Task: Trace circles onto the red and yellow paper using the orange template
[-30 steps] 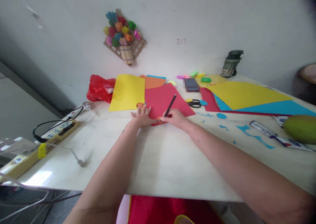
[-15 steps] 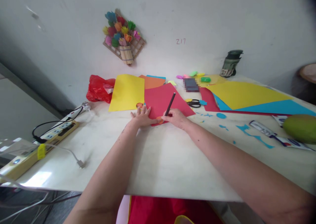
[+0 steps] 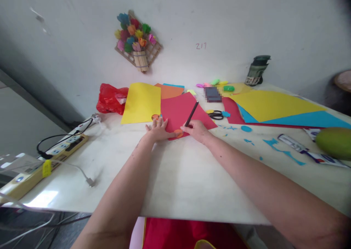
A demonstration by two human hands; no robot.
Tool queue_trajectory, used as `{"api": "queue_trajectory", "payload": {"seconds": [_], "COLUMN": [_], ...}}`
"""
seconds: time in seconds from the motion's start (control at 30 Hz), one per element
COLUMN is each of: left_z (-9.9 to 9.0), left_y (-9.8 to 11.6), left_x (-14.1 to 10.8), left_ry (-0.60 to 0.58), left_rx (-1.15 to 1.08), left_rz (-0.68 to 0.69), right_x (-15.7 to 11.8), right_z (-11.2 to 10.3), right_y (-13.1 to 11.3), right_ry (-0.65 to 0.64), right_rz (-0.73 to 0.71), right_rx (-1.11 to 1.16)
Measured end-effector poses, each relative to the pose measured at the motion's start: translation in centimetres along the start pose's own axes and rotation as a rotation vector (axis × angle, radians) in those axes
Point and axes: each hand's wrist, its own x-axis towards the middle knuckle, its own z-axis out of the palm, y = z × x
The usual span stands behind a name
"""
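Observation:
My right hand (image 3: pixel 197 131) is closed around a dark pen (image 3: pixel 192 112), its tip low beside a small orange paper circle (image 3: pixel 178 133). The circle lies on a sheet of red paper (image 3: pixel 182 108), close to its near edge. Spread out flat, my left hand (image 3: pixel 159 130) presses on the red sheet's left corner, with the thumb reaching to the circle. Just beyond my left fingers sits another orange round piece (image 3: pixel 155 117), on the edge of a yellow sheet (image 3: pixel 142 102).
Black-handled scissors (image 3: pixel 216 114) lie right of the red sheet. Blue paper scraps (image 3: pixel 283 151), glue tubes (image 3: pixel 292 143) and a green fruit (image 3: pixel 334 143) are at right. A power strip (image 3: pixel 63 146) runs along the left. A red plastic bag (image 3: pixel 111 98) and bottle (image 3: pixel 257 70) stand behind.
My right hand has shifted slightly right with the pen, which now leans more to the right. More of the orange circle shows. My left hand stays in place.

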Motion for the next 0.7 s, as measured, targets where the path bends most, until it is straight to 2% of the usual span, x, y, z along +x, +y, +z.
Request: {"api": "queue_trajectory", "payload": {"seconds": [0.13,0.33,0.7], "left_z": [0.0,0.1,-0.1], "left_y": [0.0,0.0,-0.4], "left_x": [0.0,0.0,0.1], "left_ry": [0.002,0.020,0.007], "left_rx": [0.002,-0.002,-0.004], "left_rz": [-0.007,0.000,0.014], "right_x": [-0.2,-0.1,0.4], "right_z": [0.3,1.3,1.5], "right_y": [-0.9,-0.6,0.5], "right_ry": [0.035,-0.066,-0.046], "right_rz": [-0.040,0.013,-0.037], "right_rx": [0.074,0.172,-0.048]}}
